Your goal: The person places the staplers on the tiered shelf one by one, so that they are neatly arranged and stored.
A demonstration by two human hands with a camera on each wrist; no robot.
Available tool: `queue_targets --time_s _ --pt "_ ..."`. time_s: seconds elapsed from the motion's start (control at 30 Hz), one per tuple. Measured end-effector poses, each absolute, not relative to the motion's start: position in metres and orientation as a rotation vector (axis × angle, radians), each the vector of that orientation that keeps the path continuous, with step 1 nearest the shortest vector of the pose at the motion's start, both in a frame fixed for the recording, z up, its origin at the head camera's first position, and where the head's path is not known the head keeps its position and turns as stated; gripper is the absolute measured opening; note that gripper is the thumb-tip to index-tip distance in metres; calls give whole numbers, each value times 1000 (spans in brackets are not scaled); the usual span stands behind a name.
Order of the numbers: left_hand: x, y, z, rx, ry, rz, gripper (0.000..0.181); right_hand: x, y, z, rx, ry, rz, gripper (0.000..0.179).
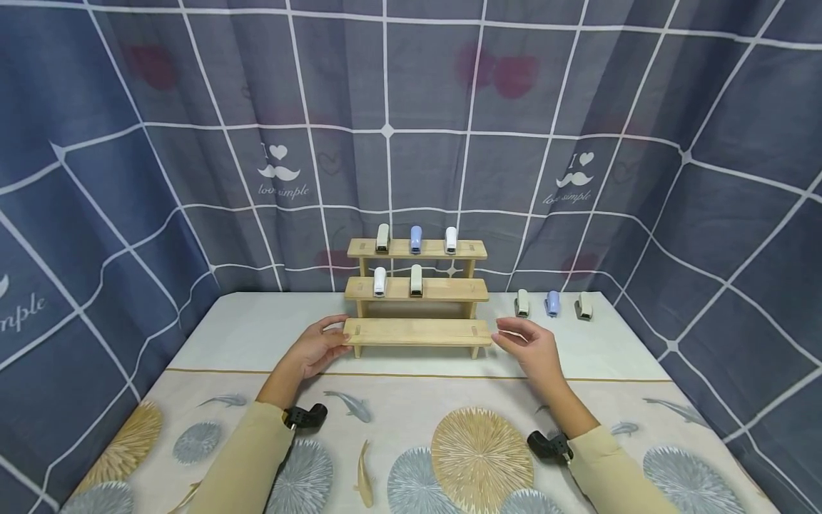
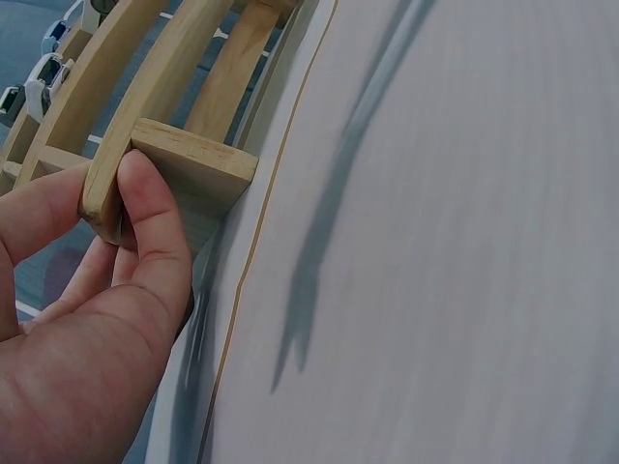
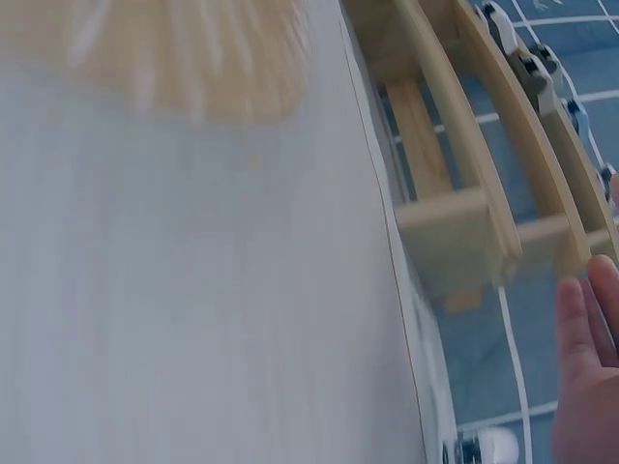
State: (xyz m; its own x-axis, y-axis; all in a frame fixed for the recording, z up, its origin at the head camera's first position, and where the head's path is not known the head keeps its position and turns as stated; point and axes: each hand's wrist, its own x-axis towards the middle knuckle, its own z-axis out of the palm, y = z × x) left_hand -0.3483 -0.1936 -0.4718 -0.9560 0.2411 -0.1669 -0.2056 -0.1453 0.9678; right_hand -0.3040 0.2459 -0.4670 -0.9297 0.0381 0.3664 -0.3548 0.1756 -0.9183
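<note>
A three-tier wooden display stand (image 1: 417, 333) stands on the table. My left hand (image 1: 317, 348) pinches the left end of its lowest shelf; in the left wrist view the thumb lies against the shelf end (image 2: 106, 198). Beside the right end of the same shelf is my right hand (image 1: 529, 350), its fingers loosely bent and holding nothing. On the top shelf sit small staplers: one cream (image 1: 382, 238), one blue (image 1: 416, 240) and one white (image 1: 451, 240). The middle shelf carries a white stapler (image 1: 379, 282) and a pale green stapler (image 1: 416, 280).
Right of the stand, a pale green stapler (image 1: 521, 303), a blue stapler (image 1: 552, 304) and a cream stapler (image 1: 584, 306) rest on the table. A patterned cloth (image 1: 359, 450) covers the front. Dark checked curtains (image 1: 347, 171) hang behind and at both sides.
</note>
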Motion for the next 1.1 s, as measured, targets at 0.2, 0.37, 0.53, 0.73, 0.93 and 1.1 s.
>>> queue_targets --time_s 0.2,0.37,0.53,0.73,0.93,1.1 --pt "-348 -194 -470 41 1841 2174 70 -300 270 -467 238 -2232 1727 46" --pt "-348 -194 -471 49 1848 2169 70 -301 286 -465 205 -2329 1696 52" --pt "-348 -194 -473 63 1837 2174 71 -309 302 -469 237 -2410 1637 54" --pt "-347 -194 -473 66 1829 2177 71 -319 314 -467 214 -2491 1549 58" --pt "-346 -193 -472 66 1837 2177 70 -329 319 -464 294 -2572 1516 64" --pt "-346 -194 -472 72 1831 2183 71 -338 322 -464 264 -2634 1479 64"
